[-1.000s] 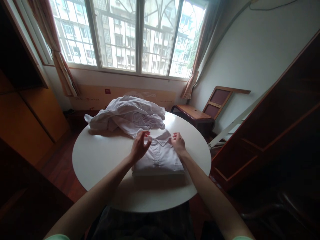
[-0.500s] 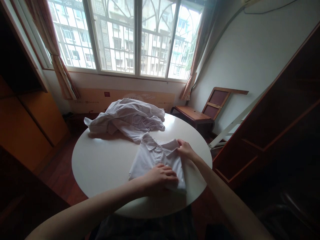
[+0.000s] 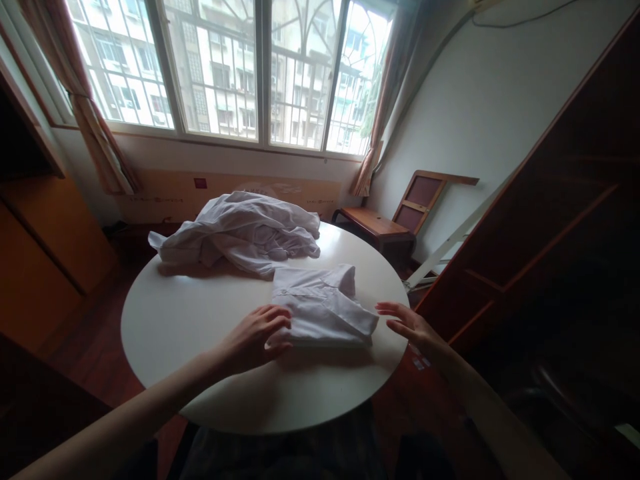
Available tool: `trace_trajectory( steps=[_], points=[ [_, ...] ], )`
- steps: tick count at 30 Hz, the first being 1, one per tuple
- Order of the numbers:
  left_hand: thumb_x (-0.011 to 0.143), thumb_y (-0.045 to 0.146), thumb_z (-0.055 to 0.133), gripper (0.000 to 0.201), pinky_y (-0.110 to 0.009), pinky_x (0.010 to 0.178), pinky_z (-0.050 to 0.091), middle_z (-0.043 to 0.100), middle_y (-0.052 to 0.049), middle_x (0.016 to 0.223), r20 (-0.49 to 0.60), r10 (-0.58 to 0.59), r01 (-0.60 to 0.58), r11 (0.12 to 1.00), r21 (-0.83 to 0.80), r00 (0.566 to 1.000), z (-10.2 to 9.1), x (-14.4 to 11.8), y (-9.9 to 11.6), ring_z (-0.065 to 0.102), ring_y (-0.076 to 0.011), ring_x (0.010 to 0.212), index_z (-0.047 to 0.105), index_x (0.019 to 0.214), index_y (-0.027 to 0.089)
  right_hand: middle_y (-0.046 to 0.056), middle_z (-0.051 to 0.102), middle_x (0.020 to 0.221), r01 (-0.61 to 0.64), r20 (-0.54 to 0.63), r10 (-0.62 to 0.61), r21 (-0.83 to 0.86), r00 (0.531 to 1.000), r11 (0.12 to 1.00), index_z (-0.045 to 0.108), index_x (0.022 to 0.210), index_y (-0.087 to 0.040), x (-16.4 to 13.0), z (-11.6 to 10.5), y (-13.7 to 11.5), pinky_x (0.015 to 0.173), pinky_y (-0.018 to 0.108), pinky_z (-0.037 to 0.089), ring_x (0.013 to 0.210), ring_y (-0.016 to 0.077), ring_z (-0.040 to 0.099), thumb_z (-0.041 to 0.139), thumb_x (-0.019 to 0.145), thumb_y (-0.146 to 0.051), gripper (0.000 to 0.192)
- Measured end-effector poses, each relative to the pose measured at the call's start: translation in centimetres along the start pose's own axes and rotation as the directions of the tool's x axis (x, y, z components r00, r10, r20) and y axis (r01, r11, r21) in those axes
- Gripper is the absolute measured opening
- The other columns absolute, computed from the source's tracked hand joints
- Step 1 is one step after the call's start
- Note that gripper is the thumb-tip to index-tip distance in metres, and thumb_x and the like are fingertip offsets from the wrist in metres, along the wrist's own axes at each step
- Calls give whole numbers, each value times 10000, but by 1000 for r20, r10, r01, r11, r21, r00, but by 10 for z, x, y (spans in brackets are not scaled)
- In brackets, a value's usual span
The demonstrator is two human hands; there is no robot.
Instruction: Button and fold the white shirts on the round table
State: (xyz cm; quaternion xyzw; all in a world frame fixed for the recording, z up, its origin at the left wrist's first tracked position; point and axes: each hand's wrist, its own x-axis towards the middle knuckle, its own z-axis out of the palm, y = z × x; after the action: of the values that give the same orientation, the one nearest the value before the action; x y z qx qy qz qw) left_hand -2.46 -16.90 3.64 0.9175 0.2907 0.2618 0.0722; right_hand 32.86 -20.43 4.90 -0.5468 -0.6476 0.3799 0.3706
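Note:
A folded white shirt [image 3: 320,310] lies on the round white table [image 3: 200,320], its collar turned toward the right. My left hand [image 3: 263,330] is at the shirt's left edge, thumb apart from the fingers; the fingertips reach the cloth or just about it, and I see no grip on it. Off the collar side, my right hand [image 3: 407,325] hovers with fingers stretched out and apart, holding nothing. Behind the folded shirt rests a crumpled pile of white cloth [image 3: 240,227], its near edge close to the shirt's back left corner.
Barred windows [image 3: 215,73] with tied curtains [image 3: 95,140] stand beyond the table. A wooden chair [image 3: 380,223] is at the back right, near a white metal frame [image 3: 440,263]. A dark wooden panel [image 3: 525,220] leans in on the right, and orange cabinets [image 3: 40,233] are on the left.
The folded shirt has been turned so its collar points right rather than away from me. My right hand has come off the collar, and my left hand has moved from atop the shirt to its left edge.

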Motion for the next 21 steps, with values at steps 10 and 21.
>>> trace_trajectory(
  steps=[10,21],
  points=[
    [812,141,438,75,-233,640,433,515,-24,779,-24,-90,90,996,-16,996,10,-15,-3,484,-121,681,472,758,181,16,610,740,-25,147,31,-46,989,999,595,744,-157,24,22,-2,682,280,444,731,173,568,576,698,-490,337],
    [858,290,439,215,-225,622,414,556,-27,751,59,-95,97,995,-38,994,-2,-12,0,493,-120,677,544,711,173,84,610,1002,128,-198,-238,-447,951,885,607,893,-204,21,29,-15,885,398,406,992,251,537,488,782,-396,251]
  ],
)
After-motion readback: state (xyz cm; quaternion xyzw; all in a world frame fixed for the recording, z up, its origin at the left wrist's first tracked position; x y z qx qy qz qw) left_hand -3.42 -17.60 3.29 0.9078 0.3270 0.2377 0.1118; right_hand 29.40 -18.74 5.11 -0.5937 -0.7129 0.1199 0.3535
